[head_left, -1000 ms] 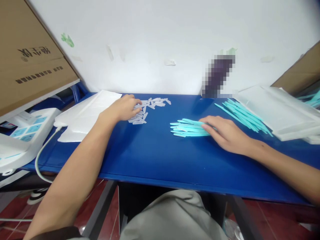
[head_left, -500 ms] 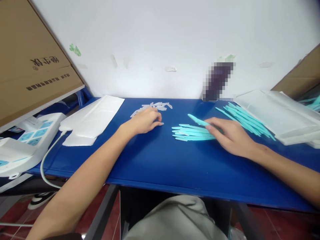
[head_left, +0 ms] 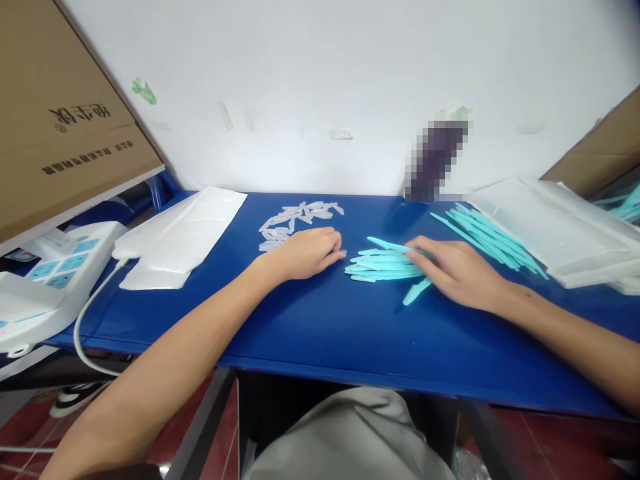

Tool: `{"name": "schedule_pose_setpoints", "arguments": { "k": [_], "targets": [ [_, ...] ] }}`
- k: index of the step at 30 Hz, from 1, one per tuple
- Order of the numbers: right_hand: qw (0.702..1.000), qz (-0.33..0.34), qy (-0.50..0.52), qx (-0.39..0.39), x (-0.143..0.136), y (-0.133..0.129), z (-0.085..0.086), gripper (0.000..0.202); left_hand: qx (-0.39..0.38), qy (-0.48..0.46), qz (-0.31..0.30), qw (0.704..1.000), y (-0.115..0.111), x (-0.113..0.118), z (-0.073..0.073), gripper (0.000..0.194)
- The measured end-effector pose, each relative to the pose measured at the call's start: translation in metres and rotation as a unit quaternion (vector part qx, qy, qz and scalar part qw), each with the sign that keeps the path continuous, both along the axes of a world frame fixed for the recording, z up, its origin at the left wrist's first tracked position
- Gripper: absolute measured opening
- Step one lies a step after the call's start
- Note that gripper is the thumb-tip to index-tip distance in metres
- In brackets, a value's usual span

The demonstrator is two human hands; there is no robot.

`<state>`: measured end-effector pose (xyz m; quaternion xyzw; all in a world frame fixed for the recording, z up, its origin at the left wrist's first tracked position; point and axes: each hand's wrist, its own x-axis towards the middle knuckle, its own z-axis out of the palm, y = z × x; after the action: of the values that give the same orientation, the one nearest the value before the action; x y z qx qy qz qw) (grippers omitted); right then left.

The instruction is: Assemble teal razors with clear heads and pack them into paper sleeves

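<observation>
My right hand (head_left: 453,270) pinches a turquoise eyebrow razor (head_left: 383,245) between thumb and fingers, its tip pointing left. Under it lies a pile of the same razors (head_left: 383,267), and one more razor (head_left: 417,292) pokes out below my thumb at a slant. To the left, my left hand (head_left: 315,253) is closed, thumb against curled fingers; whatever it may hold is too small to make out. Just behind that hand, small translucent plastic caps (head_left: 300,213) are scattered on the blue table (head_left: 320,333).
Another bundle of turquoise razors (head_left: 490,240) lies to the right, beside clear plastic bags (head_left: 550,227). White sheets or bags (head_left: 185,240) and a power strip (head_left: 75,273) with a cable are at the left. Cardboard boxes (head_left: 75,133) flank the table; a wall (head_left: 300,100) stands behind.
My left hand has moved right and toward me, away from the caps. The razor in my right hand has tilted flatter, and another razor now shows below that hand.
</observation>
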<state>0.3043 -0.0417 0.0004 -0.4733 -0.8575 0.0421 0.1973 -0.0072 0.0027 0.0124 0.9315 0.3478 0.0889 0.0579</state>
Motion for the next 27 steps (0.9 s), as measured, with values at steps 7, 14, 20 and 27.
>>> {"name": "schedule_pose_setpoints", "arguments": {
  "k": [7, 14, 20, 27],
  "targets": [
    [0.999, 0.032, 0.012, 0.002, -0.003, -0.001, 0.002, 0.034, 0.062, -0.091, -0.026, 0.994, -0.004, 0.014, -0.008, 0.022],
    [0.998, 0.052, 0.002, 0.035, -0.002, 0.001, 0.001, 0.035, 0.098, -0.134, -0.02, 0.986, -0.008, 0.019, -0.009, 0.018],
    [0.994, 0.079, 0.008, 0.073, -0.01, -0.007, 0.001, 0.033, 0.057, -0.19, -0.062, 0.978, -0.015, 0.029, -0.012, 0.021],
    [0.993, 0.085, 0.011, 0.083, -0.011, -0.011, -0.002, 0.034, 0.086, -0.13, -0.088, 0.984, -0.024, 0.031, -0.008, 0.038]
  ]
}}
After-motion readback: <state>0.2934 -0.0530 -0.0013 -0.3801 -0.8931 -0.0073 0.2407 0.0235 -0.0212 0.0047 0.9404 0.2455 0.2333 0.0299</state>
